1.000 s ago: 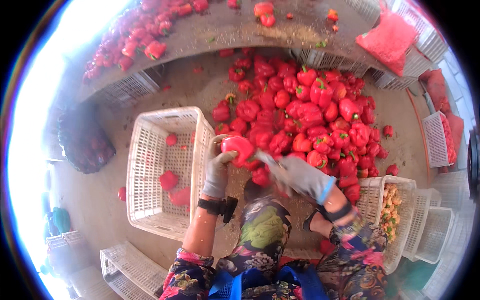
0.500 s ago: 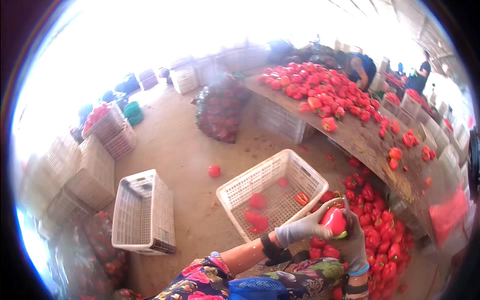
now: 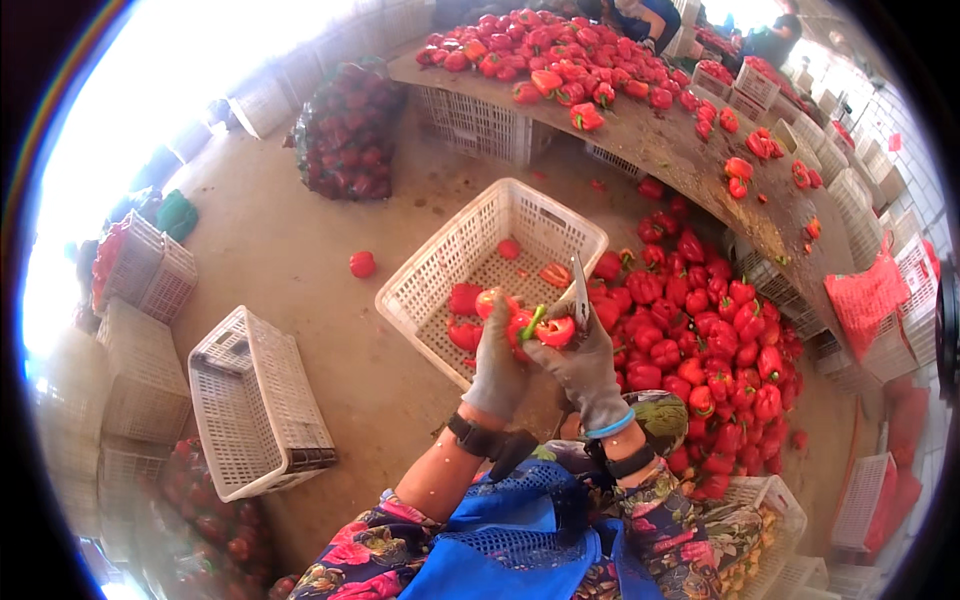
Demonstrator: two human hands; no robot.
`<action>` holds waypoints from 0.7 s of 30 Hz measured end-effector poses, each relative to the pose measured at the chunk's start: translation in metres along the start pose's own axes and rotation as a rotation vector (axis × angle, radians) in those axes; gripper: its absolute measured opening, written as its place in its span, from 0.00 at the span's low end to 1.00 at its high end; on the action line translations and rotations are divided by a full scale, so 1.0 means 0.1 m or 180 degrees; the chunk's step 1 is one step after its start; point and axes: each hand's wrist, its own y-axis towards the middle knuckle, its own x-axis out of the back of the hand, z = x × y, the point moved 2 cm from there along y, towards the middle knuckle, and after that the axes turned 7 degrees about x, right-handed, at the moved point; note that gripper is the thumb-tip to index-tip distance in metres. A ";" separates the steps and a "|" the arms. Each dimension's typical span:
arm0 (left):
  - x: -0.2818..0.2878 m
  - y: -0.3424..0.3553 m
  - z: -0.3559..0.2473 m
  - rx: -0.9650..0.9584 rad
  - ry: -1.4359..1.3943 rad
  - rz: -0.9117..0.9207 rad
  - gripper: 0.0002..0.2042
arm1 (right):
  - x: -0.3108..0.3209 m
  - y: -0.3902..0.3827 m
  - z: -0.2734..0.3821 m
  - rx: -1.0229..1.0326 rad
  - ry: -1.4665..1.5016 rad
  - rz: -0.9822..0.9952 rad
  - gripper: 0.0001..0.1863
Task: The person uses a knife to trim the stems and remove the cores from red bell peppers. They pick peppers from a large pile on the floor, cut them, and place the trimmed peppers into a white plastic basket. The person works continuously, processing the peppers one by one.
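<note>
My left hand (image 3: 497, 365), in a grey glove, is closed on a red pepper (image 3: 495, 305) over the near part of a white plastic crate (image 3: 420, 275). My right hand (image 3: 580, 370), also gloved, grips a knife (image 3: 581, 285) with its blade upright. Its fingers are at a cut red pepper piece with a green stem (image 3: 550, 330), right beside my left hand. Inside the crate lie a few red peppers and pieces (image 3: 464, 300). A big heap of red peppers (image 3: 720, 350) lies on the floor to the right of the crate.
A narrow crate (image 3: 240, 390) stands front left. Pepper-filled net bags (image 3: 345, 130) (image 3: 215, 500) sit behind and front left. A board (image 3: 680, 140) bearing peppers spans the back. Stacked crates (image 3: 140, 380) line the sides. Other workers (image 3: 645, 25) (image 3: 770, 40) are at the far back.
My head view swung sideways and shifted since earlier. The pepper between my hands was whole and now shows cut open, its stem exposed; the knife blade now points up.
</note>
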 end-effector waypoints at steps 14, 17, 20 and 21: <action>0.23 -0.03 -0.62 -0.0870 0.2791 -0.0053 0.22 | -0.05 0.29 0.47 0.0080 -0.1847 0.1242 0.27; 0.11 -0.05 -0.61 -0.0947 0.3047 0.0396 0.27 | -0.01 0.31 0.28 -0.0105 -0.1985 0.1577 0.26; -0.04 -0.20 -0.60 0.0001 0.2536 0.0854 0.26 | 0.05 0.24 0.13 -0.0517 -0.0902 0.1519 0.24; -0.05 -0.21 -0.57 -0.0010 0.2551 0.0860 0.26 | 0.02 0.23 0.15 -0.0866 -0.0188 0.1459 0.22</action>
